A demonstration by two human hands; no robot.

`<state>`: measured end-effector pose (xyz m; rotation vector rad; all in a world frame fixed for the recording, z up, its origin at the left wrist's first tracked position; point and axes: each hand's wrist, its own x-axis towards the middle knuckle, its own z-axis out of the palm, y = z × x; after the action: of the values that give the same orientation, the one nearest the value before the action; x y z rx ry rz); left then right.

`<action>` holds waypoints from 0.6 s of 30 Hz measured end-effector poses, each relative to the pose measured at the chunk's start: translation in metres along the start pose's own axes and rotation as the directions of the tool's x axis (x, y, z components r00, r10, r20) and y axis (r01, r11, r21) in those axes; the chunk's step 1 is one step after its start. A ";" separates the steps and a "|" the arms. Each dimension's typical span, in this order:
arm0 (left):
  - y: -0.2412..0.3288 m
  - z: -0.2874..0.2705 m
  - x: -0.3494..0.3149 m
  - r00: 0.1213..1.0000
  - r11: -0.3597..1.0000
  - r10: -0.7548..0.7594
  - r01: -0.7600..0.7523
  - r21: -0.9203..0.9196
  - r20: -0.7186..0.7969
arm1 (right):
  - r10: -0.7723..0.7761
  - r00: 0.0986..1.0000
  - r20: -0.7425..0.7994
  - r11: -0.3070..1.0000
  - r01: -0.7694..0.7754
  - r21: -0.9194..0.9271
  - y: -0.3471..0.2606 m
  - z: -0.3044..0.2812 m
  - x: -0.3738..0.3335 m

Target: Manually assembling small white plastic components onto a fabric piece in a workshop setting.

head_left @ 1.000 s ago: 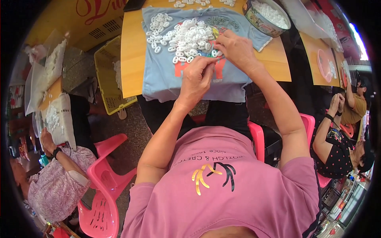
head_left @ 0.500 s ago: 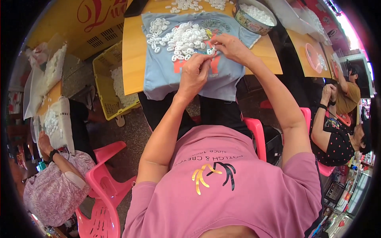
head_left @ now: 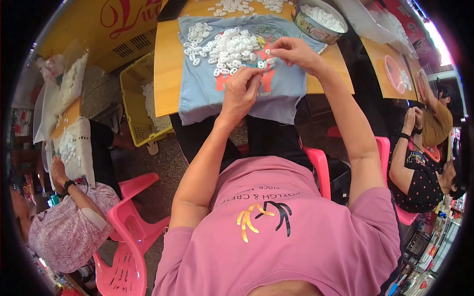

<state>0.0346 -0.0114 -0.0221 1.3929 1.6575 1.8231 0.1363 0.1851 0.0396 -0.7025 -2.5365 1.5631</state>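
Observation:
A heap of small white oval plastic pieces with holes [head_left: 232,45] lies on a light blue shirt [head_left: 197,93] spread over the table's near side. My left hand [head_left: 240,91] is closed in a pinch just below the heap; what sits between its fingertips is too small to make out. To the right and slightly farther off, my right hand [head_left: 299,55] hovers over the cloth, thumb and fingers pinched. A small white piece [head_left: 268,51] shows at its fingertips. A couple of loose pieces [head_left: 262,64] lie between the two hands.
A round patterned tin [head_left: 320,23] of white pieces stands at the far right of the wooden table [head_left: 167,74]. More pieces lie at the far edge. A yellow crate [head_left: 131,106] is on the floor at left. Pink chairs [head_left: 129,227] and other people sit on both sides.
My right hand has moved a little to the right and away from my left hand, widening the gap between them. My left hand stays pinched in about the same place.

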 end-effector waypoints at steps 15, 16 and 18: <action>0.046 0.005 0.015 0.936 0.838 -0.339 0.345 -0.423 0.092 | -0.029 0.979 -0.201 0.810 0.141 0.569 -0.028 0.038 -0.060; 0.046 0.006 0.013 0.935 0.837 -0.342 0.350 -0.421 0.097 | -0.060 0.968 -0.243 0.831 0.183 0.525 -0.032 0.040 -0.063; 0.046 0.008 0.010 0.947 0.834 -0.316 0.306 -0.460 0.056 | -0.089 0.955 -0.284 0.848 0.222 0.482 -0.035 0.043 -0.065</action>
<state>0.0525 -0.0117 0.0218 0.8439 1.2449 1.8742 0.1699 0.1089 0.0599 -0.5595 -1.8235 1.8352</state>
